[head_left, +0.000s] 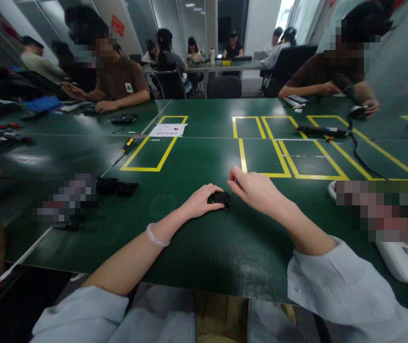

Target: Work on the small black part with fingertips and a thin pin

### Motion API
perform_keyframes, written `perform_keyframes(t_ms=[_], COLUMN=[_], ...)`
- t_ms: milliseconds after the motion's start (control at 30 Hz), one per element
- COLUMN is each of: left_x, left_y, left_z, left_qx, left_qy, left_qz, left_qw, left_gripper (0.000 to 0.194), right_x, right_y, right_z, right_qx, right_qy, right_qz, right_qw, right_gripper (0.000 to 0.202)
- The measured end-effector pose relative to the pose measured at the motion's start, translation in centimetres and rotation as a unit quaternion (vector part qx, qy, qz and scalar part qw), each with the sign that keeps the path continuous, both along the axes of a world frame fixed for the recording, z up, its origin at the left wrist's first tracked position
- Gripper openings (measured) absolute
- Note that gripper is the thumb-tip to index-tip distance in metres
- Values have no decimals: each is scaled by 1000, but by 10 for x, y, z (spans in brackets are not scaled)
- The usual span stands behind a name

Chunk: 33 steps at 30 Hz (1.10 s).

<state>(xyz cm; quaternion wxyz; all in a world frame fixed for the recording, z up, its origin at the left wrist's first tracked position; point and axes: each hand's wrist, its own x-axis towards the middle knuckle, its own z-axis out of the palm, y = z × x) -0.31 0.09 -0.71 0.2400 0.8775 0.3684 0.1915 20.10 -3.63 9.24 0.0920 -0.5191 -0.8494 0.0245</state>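
A small black boxy part [221,198] rests on the green table in front of me. My left hand [204,200] grips it from the left, with fingers along its far side and the thumb along its near side. Just to its right, my right hand [249,186] is raised a little with curled fingers and thumb pressed together. Whatever those fingers may hold is too small or hidden to make out. The right fingertips appear apart from the black part.
Yellow tape rectangles [286,175] mark the table [197,252]. A yellow-black screwdriver [127,145] and a white paper [168,130] lie ahead left. Black pieces [118,186] are at left, a white-cased device [406,262] at right. A corded black tool [321,131] lies ahead right. Co-workers sit opposite.
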Motion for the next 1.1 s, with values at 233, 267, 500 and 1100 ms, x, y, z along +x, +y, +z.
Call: perform_keyframes(t_ms=[233,267,500,1100], left_x=[0,0,1,0], left_y=[-1,-1,-2,0], left_z=[2,3,5,1], left_qx=[-3,-5,-6,3], left_qy=[-6,-6,0,-3], left_qz=[-2,-2,-2,-3], left_qw=[1000,1000,1000,1000], left_gripper=[37,37,37,37], right_x=[2,2,2,1], right_y=[4,4,1,0], right_z=[-3,-3,-2,-2], right_qx=[7,6,6,1], right_qy=[-21,-16,19,19], right_qz=[-6,-4,14,24], right_qw=[1000,1000,1000,1000], right_gripper=[28,26,23,25])
